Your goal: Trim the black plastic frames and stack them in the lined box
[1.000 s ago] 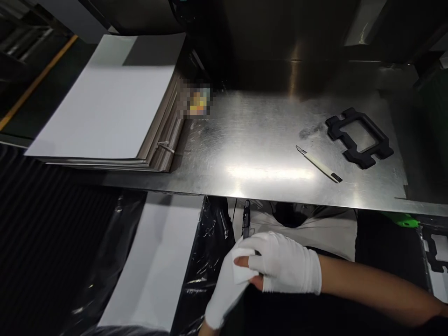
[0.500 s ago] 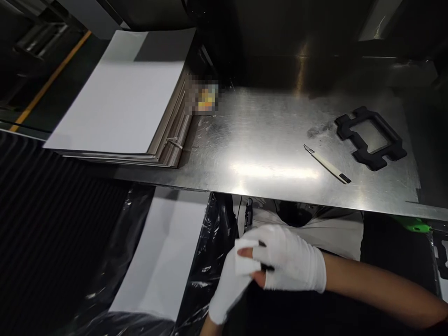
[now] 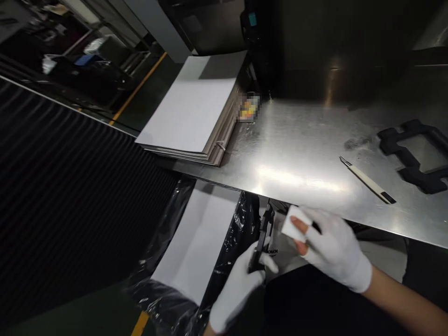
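Both my hands wear white gloves and hover below the front edge of a steel table (image 3: 301, 154). My left hand (image 3: 238, 287) grips a slim black tool (image 3: 263, 235) that points up toward the table edge. My right hand (image 3: 332, 247) pinches a small white piece (image 3: 292, 222) between thumb and bare fingertip, just right of the tool's tip. The two hands are apart.
A stack of white sheets (image 3: 192, 112) lies on the table's left end. A white-handled blade (image 3: 367, 179) and a black frame part (image 3: 415, 156) lie at the right. Below the table, a white sheet (image 3: 198, 240) rests on black plastic film. Dark ribbed flooring spreads left.
My hands were pressed together around the white piece; now they have separated, the left holding the black tool, the right lifting the white piece. The view has swung left.
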### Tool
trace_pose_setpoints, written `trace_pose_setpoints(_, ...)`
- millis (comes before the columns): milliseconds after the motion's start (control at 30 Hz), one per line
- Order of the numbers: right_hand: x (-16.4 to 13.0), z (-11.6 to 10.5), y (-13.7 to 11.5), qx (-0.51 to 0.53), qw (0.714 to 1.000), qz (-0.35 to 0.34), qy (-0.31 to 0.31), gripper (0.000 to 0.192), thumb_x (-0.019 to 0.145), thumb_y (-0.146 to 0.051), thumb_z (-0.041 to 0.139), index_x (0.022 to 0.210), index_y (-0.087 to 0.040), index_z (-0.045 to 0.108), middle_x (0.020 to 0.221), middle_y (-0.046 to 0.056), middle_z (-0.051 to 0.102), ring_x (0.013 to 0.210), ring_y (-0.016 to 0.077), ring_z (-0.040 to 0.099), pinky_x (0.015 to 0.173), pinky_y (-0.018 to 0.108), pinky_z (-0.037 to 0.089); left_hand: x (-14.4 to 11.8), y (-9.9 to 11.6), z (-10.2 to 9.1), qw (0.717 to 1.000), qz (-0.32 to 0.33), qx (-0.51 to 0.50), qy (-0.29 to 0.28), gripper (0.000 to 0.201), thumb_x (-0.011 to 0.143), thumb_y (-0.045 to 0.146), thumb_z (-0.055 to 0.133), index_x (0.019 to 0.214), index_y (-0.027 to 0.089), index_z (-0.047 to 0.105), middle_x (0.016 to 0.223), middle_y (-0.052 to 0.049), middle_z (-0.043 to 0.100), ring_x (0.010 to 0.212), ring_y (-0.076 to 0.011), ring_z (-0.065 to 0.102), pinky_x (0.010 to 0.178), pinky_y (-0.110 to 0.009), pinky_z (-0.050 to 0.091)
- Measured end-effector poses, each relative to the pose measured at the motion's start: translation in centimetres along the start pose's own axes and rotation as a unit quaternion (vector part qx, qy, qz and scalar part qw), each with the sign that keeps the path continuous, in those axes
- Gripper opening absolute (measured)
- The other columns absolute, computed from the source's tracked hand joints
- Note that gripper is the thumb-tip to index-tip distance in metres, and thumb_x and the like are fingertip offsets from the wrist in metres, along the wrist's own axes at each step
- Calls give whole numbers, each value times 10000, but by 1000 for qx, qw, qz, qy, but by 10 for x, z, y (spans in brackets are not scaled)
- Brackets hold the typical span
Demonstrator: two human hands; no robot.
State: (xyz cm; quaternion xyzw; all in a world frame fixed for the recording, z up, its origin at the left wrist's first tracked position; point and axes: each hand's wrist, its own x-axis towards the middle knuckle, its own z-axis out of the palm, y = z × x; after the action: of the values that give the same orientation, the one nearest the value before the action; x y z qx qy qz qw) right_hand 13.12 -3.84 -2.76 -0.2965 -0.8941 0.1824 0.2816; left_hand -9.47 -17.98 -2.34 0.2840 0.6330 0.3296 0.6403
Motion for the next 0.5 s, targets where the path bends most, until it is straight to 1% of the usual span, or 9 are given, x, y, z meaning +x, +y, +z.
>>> trace_pose_setpoints(33, -3, -6, 10, -21, 999, 2, 27, 306, 1089, -349, 594, 1329, -162, 617, 1098, 142, 732, 822, 229, 683, 615, 344, 577, -9, 1, -18, 1000, 5, -12, -2, 230, 783, 188, 667, 986, 189, 775, 954, -79, 790, 1010, -296, 715, 1040, -446, 556)
trace_pose_setpoints(100, -11, -14, 32, -67, 996, 13, 66, 377, 1078, -387, 617, 1397, -188, 601, 1202, 166, 721, 909, 266, 708, 675, 384, 610, -22, -3, -66, 999, 23, -21, 44, 219, 873, 331, 723, 1003, 177, 809, 1007, -121, 801, 1133, -361, 713, 1159, -520, 500)
trace_pose_setpoints(133, -14, -15, 42, -83, 993, 27, 75, 381, 1073, -385, 625, 1407, -203, 605, 1247, 173, 713, 970, 290, 719, 726, 417, 628, -24, -8, -94, 995, 19, -32, 95, 259, 896, 373, 740, 1037, 169, 815, 1051, -137, 799, 1152, -372, 715, 1172, -536, 494)
trace_pose_setpoints(167, -16, -14, 51, -89, 992, 41, 78, 382, 1068, -384, 630, 1408, -212, 612, 1285, 177, 707, 1029, 315, 723, 780, 452, 641, -23, -16, -123, 986, 18, -46, 158, 384, 871, 399, 782, 1174, 163, 799, 1008, -129, 795, 1116, -368, 733, 1158, -545, 512)
trace_pose_setpoints(233, -17, -8, 67, -77, 993, 65, 66, 383, 1063, -384, 630, 1405, -210, 628, 1331, 179, 701, 1083, 339, 727, 856, 499, 649, -11, -36, -177, 955, 15, -10, 297, 739, 721, 461, 864, 1370, 138, 721, 931, -105, 783, 1042, -363, 759, 1085, -529, 579)
trace_pose_setpoints(300, -15, -1, 77, -67, 993, 79, 57, 370, 1057, -371, 629, 1381, -194, 650, 1343, 181, 702, 1048, 334, 737, 870, 513, 651, 8, -57, -218, 926, 3, 37, 376, 853, 783, 560, 757, 1487, 97, 622, 1094, -159, 782, 1187, -389, 730, 1130, -554, 560)
trace_pose_setpoints(400, -13, 7, 83, -69, 992, 90, 53, 370, 1046, -346, 632, 1371, -173, 670, 1356, 182, 706, 1040, 330, 741, 874, 509, 651, 36, -88, -247, 868, -19, 145, 474, 870, 892, 529, 644, 1620, 99, 438, 1424, -228, 667, 1460, -417, 561, 1259, -618, 424)
trace_pose_setpoints(433, -13, 8, 84, -70, 992, 93, 48, 379, 1042, -345, 634, 1376, -169, 673, 1361, 181, 708, 1068, 337, 737, 886, 510, 649, 45, -98, -249, 854, -20, 187, 485, 841, 913, 512, 630, 1624, 109, 427, 1493, -236, 621, 1508, -414, 510, 1281, -623, 391)
trace_pose_setpoints(500, -14, 10, 84, -76, 992, 100, 33, 399, 1033, -350, 641, 1386, -168, 677, 1368, 179, 713, 1118, 350, 727, 911, 513, 645, 64, -118, -246, 840, -12, 273, 470, 741, 925, 492, 651, 1557, 129, 516, 1567, -235, 565, 1550, -404, 453, 1304, -613, 356)
